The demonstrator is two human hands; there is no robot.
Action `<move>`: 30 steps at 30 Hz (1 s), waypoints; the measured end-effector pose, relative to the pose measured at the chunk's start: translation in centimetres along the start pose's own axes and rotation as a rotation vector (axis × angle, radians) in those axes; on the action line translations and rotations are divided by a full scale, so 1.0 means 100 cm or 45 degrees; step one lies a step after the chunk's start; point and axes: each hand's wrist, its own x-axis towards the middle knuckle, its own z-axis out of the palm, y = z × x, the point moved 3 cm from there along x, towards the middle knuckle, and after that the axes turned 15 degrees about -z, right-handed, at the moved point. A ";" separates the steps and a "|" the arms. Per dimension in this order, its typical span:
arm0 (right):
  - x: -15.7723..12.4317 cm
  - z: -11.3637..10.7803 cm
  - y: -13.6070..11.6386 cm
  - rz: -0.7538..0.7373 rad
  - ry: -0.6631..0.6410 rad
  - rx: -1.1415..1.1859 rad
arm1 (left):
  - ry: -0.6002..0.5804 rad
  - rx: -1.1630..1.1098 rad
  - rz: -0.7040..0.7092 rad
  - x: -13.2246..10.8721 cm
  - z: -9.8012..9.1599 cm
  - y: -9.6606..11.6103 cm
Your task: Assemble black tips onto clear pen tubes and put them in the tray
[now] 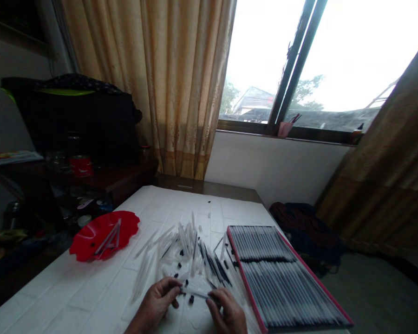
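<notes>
My left hand (160, 299) and my right hand (228, 310) hold one slim, clear tube (195, 293) level between them, each pinching an end. It looks like a pen barrel with something dark inside, though blur hides its exact kind. Just beyond the fingers lie small black caps (191, 299) on the white table. Behind these, loose clear tubes (186, 239) are heaped in a pile, with a cluster of thin black sticks (214, 264) on its right side. Close to my right hand is a pink-edged tray (248, 287) packed with two rows of similar dark-tipped tubes.
A red wavy-rimmed bowl (81, 236) with several tubes stands on the left of the white table (101, 290). Beyond it is a dark desk (125, 178) bearing a red can (81, 166). Curtains (181, 88) and a window are behind the table.
</notes>
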 end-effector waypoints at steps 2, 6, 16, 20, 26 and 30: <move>0.000 -0.001 0.001 0.061 0.002 0.072 | -0.018 0.009 -0.007 -0.001 0.000 0.000; -0.006 -0.001 0.007 0.319 0.122 0.233 | -0.010 -0.007 -0.037 0.001 -0.001 -0.005; -0.006 -0.008 0.006 0.696 0.251 0.576 | -0.065 0.019 -0.147 0.004 0.002 0.001; -0.003 -0.012 0.006 0.744 0.248 0.517 | -0.103 0.035 -0.171 0.008 0.004 0.001; -0.002 -0.015 0.008 0.826 0.177 0.611 | -0.072 0.085 -0.150 0.010 0.002 -0.004; 0.001 -0.017 0.007 0.844 0.192 0.668 | -0.026 0.118 -0.013 0.010 -0.002 -0.012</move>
